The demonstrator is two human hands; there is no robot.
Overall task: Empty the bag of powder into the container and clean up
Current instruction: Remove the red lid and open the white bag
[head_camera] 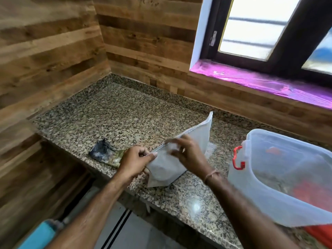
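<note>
We are pinching the plastic bag (179, 155) with our left hand (133, 161) and right hand (188, 151), between a dark crumpled cloth (106, 154) and the clear container (287, 177).

Speckled granite counter (125, 112) carries a crumpled dark cloth (106, 155) near its front edge, a pale bag (167, 169) beside it, and a translucent red-latched container (287, 177) at right.

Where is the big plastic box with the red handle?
In the head view, the plastic box sits on the granite counter at the right, below the window, just right of the bag both hands hold.
</note>
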